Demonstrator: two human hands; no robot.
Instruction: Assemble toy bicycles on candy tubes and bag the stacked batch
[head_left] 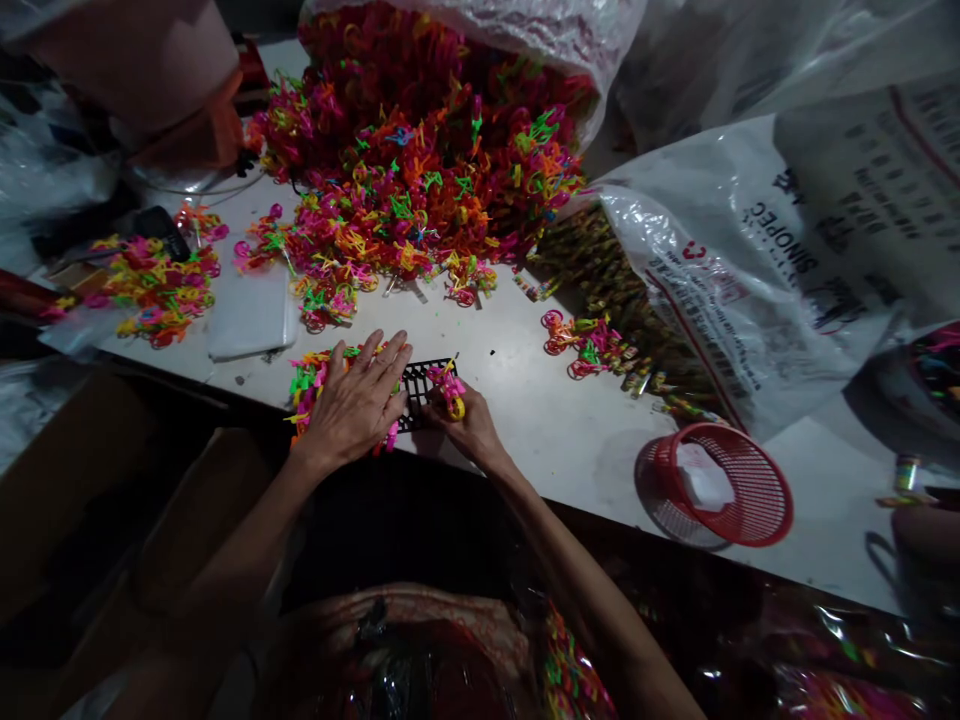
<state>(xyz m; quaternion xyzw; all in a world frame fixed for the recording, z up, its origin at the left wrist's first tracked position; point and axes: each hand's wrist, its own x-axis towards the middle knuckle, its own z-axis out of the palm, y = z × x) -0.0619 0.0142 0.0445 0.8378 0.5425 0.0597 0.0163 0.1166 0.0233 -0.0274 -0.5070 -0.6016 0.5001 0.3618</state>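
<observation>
A black slotted rack (pixel 415 385) lies along the front edge of the white table. Small bright plastic toys (pixel 305 392), pink, green, yellow and orange, fill its left part. My left hand (pixel 358 398) lies flat over those toys, its fingers stretched out. At the rack's right end, my right hand (pixel 469 420) is closed on a pink and yellow plastic toy (pixel 452 390), held over the slots. The toy's exact shape is too small to make out. My left palm hides part of the rack.
A large heap of similar toys (pixel 405 190) spills from a clear bag at the back. Thin tubes (pixel 600 270) lie beside a white printed sack (pixel 750 250). A red basket (pixel 731 485) stands at right. Clear plastic bags (pixel 251 315) and another toy pile (pixel 165 285) lie left.
</observation>
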